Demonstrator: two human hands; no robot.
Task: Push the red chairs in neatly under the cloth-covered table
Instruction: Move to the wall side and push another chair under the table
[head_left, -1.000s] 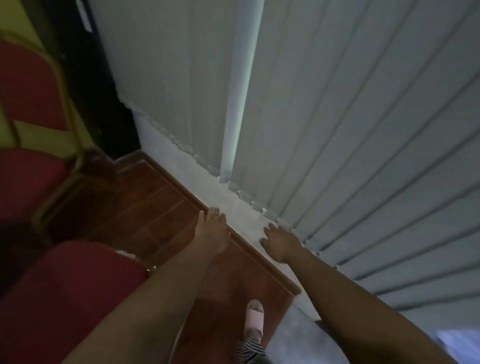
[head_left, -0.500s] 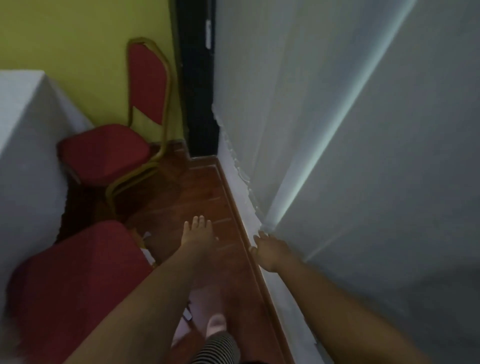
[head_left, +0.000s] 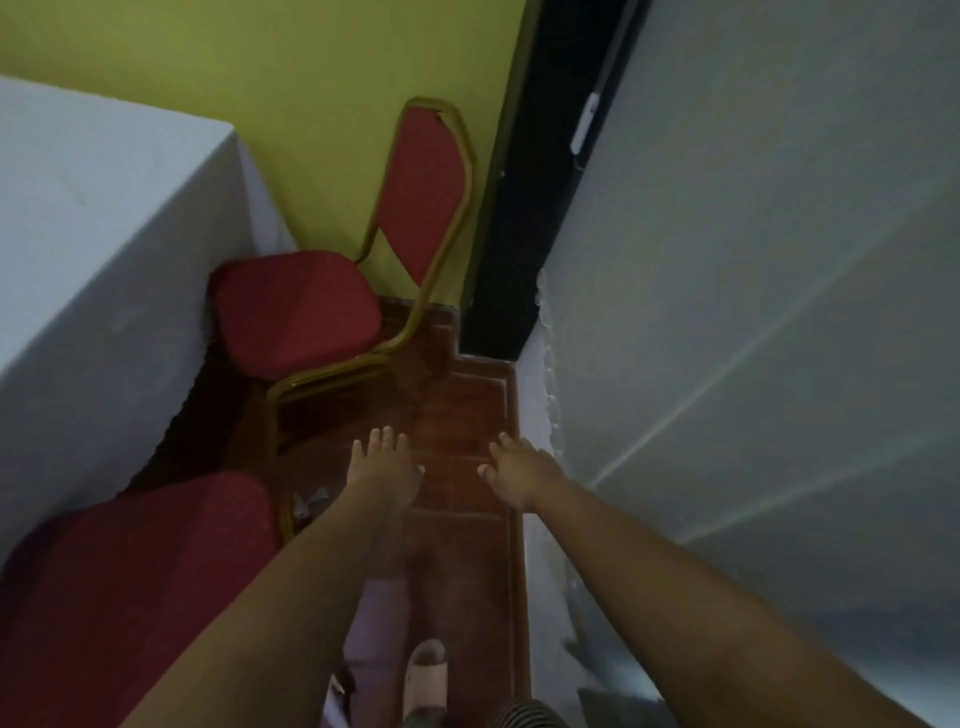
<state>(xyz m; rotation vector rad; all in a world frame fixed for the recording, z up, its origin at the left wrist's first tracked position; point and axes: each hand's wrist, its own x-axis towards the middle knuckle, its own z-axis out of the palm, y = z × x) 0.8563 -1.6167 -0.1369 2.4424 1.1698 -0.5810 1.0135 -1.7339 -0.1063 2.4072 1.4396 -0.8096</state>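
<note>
A table under a white cloth (head_left: 98, 249) fills the left side. A red chair with a gold frame (head_left: 296, 306) stands at the far end, its seat edge near the cloth and its backrest toward the yellow wall. A second red chair's seat (head_left: 140, 571) lies at the lower left beside the cloth. My left hand (head_left: 382, 470) reaches forward over the floor, fingers spread, holding nothing, to the right of the near chair. My right hand (head_left: 519, 465) is also stretched out and open, close to the blinds.
Grey vertical blinds (head_left: 753, 312) line the right side. A narrow strip of red-brown tiled floor (head_left: 467, 415) runs between chairs and blinds. A yellow wall (head_left: 291, 78) and a dark door gap (head_left: 540, 208) close the far end. My sandalled foot (head_left: 426, 675) is below.
The view has swung left from the blinds toward the table and the far chair. Both hands stay stretched out, open and empty.
</note>
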